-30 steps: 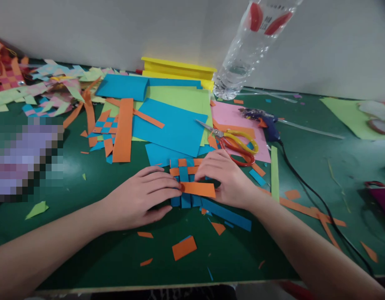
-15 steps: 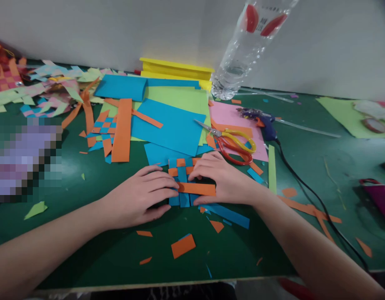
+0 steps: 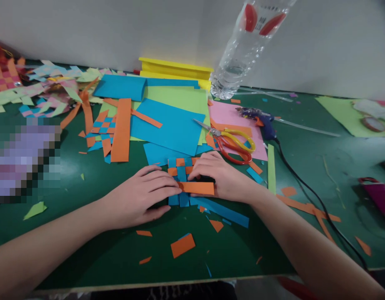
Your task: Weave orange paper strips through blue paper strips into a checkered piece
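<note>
Now, head view, orange strip (image 3: 199, 188): flat, smooth paper, long axis running left to right over the blue-and-orange woven mat (image 3: 181, 169), between your hands.
Left hand (image 3: 145, 196): loosely open, fingertips touching the strip's left end, nothing visibly gripped.
Right hand (image 3: 223, 179): half curled over the mat, beside your strip's right end; any pinch, cannot tell.
Tabletop (image 3: 111, 262): green, slightly glossy, strewn with angular scraps (image 3: 183, 246).

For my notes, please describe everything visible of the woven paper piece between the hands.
The woven paper piece is a checkered weave of flat blue and orange strips, lying on the green table. The left hand and right hand touch and partly hide its sides. An orange strip crosses its near part; blue ends project on that side.
</note>
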A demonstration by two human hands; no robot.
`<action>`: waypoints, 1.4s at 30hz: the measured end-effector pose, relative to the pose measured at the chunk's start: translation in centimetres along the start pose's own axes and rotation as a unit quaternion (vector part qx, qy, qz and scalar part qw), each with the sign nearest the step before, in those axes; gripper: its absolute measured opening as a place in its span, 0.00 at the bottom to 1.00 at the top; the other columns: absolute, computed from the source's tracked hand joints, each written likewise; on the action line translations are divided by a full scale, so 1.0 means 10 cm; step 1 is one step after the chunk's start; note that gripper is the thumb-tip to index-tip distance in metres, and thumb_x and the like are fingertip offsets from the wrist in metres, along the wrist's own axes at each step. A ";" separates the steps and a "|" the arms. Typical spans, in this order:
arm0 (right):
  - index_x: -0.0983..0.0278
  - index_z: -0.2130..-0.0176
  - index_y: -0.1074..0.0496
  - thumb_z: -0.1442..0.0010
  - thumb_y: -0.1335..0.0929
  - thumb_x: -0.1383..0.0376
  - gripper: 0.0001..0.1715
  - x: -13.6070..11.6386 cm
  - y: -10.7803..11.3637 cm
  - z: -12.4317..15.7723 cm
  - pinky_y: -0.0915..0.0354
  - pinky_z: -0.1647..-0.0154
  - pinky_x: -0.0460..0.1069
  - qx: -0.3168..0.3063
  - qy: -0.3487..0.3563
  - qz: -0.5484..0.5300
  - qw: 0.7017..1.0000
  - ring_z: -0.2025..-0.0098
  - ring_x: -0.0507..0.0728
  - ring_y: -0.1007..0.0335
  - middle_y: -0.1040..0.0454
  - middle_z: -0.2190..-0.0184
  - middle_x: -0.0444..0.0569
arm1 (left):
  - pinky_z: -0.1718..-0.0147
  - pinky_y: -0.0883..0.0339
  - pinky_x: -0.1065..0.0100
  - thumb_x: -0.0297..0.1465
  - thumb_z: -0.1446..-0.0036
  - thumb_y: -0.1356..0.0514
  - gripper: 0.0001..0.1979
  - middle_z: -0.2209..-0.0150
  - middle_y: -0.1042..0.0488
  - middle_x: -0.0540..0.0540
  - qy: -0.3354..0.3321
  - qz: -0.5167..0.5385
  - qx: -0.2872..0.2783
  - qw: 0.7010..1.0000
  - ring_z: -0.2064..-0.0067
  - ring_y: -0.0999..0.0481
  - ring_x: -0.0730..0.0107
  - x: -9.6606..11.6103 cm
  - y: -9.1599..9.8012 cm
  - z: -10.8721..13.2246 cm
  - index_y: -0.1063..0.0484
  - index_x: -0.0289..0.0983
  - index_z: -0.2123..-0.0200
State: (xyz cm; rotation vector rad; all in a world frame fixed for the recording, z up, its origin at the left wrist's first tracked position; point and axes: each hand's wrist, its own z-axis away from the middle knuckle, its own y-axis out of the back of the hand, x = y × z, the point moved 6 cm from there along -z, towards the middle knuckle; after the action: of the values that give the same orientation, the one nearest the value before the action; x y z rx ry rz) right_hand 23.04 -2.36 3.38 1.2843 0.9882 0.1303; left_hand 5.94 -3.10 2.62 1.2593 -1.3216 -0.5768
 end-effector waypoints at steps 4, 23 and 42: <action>0.62 0.61 0.27 0.36 0.33 0.60 0.08 0.03 -0.02 -0.01 0.49 0.54 0.54 -0.005 -0.011 -0.008 1.000 0.60 0.56 0.35 0.25 0.63 0.47 | 0.38 0.50 0.58 0.31 0.36 0.44 0.16 0.46 0.26 0.46 0.000 -0.006 -0.009 1.000 0.43 0.31 0.63 -0.01 -0.02 0.02 0.34 0.40 0.45; 0.63 0.67 0.28 0.31 0.40 0.57 0.19 0.09 -0.05 -0.05 0.47 0.55 0.53 0.010 -0.048 -0.044 0.998 0.64 0.54 0.38 0.28 0.69 0.46 | 0.41 0.44 0.53 0.32 0.35 0.45 0.15 0.47 0.27 0.43 -0.016 -0.028 -0.023 0.999 0.43 0.32 0.58 0.02 -0.05 -0.02 0.32 0.39 0.46; 0.62 0.66 0.24 0.35 0.35 0.60 0.13 0.09 0.00 -0.03 0.43 0.53 0.55 0.032 -0.042 -0.081 0.995 0.62 0.55 0.33 0.24 0.66 0.47 | 0.41 0.45 0.54 0.32 0.37 0.44 0.16 0.46 0.28 0.43 -0.007 -0.024 -0.026 0.999 0.43 0.32 0.57 0.02 -0.05 -0.01 0.33 0.39 0.45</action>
State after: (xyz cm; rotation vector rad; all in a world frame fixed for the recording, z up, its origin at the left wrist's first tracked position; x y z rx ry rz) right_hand 23.36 -1.62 2.92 1.2521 1.0262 -0.0793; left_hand 6.25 -3.41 2.33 1.2489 -1.2831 -0.6504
